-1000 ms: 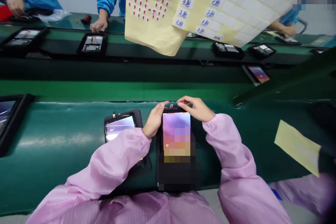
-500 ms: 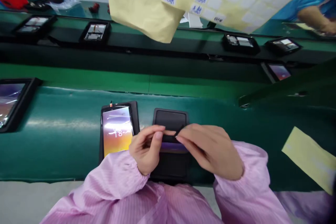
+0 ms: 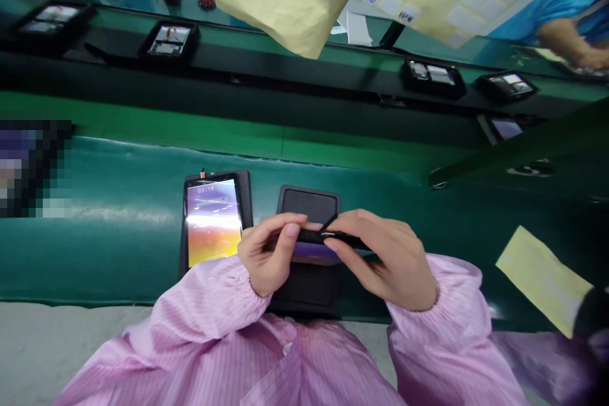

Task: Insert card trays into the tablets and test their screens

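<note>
My left hand (image 3: pixel 269 254) and my right hand (image 3: pixel 385 260) pinch a slim black phone (image 3: pixel 328 239) between their fingers, nearly edge-on, with a strip of purple screen showing below its dark edge. A thin black point sticks up from it near my right fingers; I cannot tell what that piece is. Under my hands lies an empty black phone holder (image 3: pixel 309 205) on the green conveyor belt (image 3: pixel 118 247). To its left, a second phone (image 3: pixel 212 222) shows a lit screen with a clock, close to my left wrist.
A sheet of yellow backing paper with labels (image 3: pixel 280 0) hangs above the far belt, where several phones lie in black holders. Co-workers' blue sleeves (image 3: pixel 566 25) show at the far side. A yellow paper slip (image 3: pixel 542 273) lies at the right.
The phone that lay in the holder under my fingertips is now lifted and tilted between both hands, leaving the holder bare. My view has shifted slightly.
</note>
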A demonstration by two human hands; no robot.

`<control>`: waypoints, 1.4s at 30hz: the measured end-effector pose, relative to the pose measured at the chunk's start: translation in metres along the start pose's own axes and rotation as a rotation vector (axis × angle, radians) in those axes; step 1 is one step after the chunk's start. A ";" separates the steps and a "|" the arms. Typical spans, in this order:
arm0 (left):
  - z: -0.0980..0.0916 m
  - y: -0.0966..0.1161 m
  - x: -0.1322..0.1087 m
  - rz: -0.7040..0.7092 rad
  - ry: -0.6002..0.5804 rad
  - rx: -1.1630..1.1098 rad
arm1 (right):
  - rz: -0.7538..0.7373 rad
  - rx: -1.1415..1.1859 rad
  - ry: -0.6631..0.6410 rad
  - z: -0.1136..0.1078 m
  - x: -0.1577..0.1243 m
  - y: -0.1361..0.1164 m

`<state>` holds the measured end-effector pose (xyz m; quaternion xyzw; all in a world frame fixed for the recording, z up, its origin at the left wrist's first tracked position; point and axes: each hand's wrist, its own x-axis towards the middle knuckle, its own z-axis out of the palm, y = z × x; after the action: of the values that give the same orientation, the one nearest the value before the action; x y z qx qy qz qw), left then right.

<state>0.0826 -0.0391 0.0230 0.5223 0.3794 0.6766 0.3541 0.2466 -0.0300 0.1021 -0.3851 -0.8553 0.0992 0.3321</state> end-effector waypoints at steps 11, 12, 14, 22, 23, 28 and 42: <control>0.023 -0.043 0.058 -0.498 0.130 -0.124 | 0.497 0.020 0.407 0.003 -0.002 0.089; 0.024 -0.056 0.062 -0.566 0.139 -0.145 | 0.543 -0.022 0.429 0.006 -0.018 0.104; 0.024 -0.084 0.066 -0.703 0.147 -0.150 | 0.587 -0.099 0.402 0.017 -0.056 0.128; 0.009 -0.124 0.081 -0.551 -0.246 0.229 | 0.661 -0.476 0.410 0.074 -0.115 0.089; 0.004 -0.119 0.084 -0.461 -0.287 0.305 | 0.627 -0.468 0.335 0.082 -0.106 0.077; -0.038 -0.074 0.061 -0.096 -0.480 0.665 | 0.501 -0.344 -0.146 0.130 -0.067 0.031; -0.100 -0.021 -0.040 0.014 -0.788 0.967 | 0.671 -0.354 -0.154 0.126 -0.164 -0.043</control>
<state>-0.0050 -0.0786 -0.0294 0.8363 0.4803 0.1873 0.1866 0.2188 -0.1676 -0.0562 -0.6862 -0.7082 0.0818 0.1442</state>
